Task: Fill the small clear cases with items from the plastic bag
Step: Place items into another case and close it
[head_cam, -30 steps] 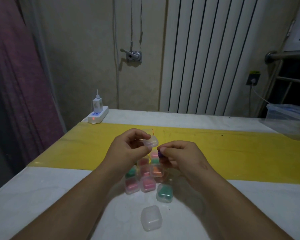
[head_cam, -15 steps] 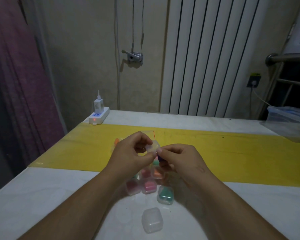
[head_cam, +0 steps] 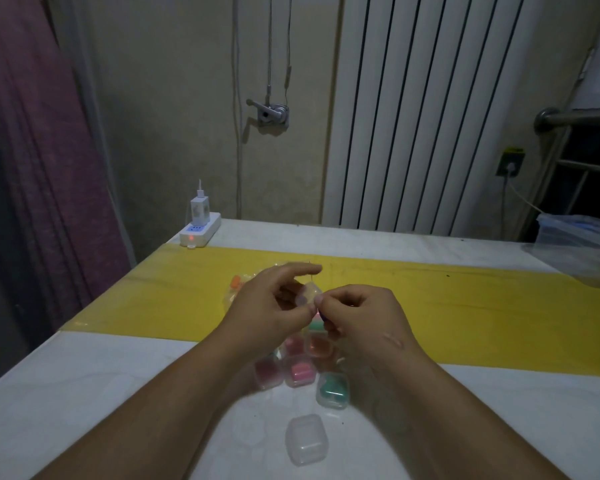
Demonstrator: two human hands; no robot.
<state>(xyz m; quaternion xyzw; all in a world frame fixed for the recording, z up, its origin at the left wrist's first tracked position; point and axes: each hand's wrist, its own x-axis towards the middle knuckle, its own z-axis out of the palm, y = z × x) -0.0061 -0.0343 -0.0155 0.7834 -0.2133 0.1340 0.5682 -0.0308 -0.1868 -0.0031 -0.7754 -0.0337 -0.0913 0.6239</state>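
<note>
small clear case sits up off the counter, pinched in the left hand with its index finger lifted free above. right hand meets it at the case's near edge, fingers curled around a small dark purple item, mostly hidden. the plastic bag lies on the yellow strip just behind the left hand, orange pieces showing inside. filled cases in pink, orange and green cluster below the hands; an empty clear case waits nearer the body. whether the held case's lid is open i cannot tell. likely step: seating the item. keep the case steady, feed the piece fully in before pressing the lid, and avoid knocking the cluster underneath.
</note>
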